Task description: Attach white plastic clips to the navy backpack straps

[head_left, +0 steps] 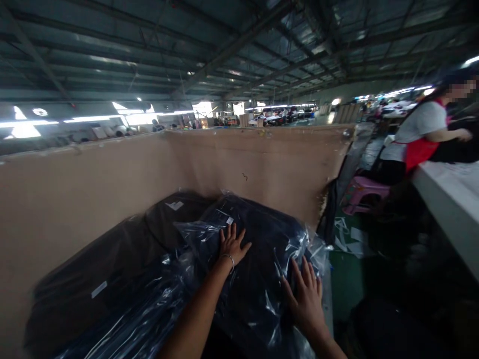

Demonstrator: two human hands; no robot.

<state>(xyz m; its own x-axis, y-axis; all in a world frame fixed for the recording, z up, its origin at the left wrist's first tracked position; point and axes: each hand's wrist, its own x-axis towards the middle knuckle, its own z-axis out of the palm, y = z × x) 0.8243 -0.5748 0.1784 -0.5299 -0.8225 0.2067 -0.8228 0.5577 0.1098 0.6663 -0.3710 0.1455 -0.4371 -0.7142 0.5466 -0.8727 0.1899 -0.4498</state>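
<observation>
Dark garments in clear plastic bags lie in a large brown-walled box (pixel 224 154). My left hand (pixel 232 245), with a bracelet at the wrist, rests with spread fingers on the upper part of a bagged dark garment (pixel 258 224), just below its small white label (pixel 229 220). On the right side of the same bag lies my right hand (pixel 307 294), its fingers apart on the shiny, crinkled plastic. Neither hand grips anything. Another bagged dark garment (pixel 123 249) with white labels lies to the left, against the box wall.
At the right, a person (pixel 419 124) in a grey shirt and red apron leans over a white table (pixel 452 199). A pink stool (pixel 362 194) stands beside them, with white scraps (pixel 352 239) on the green floor.
</observation>
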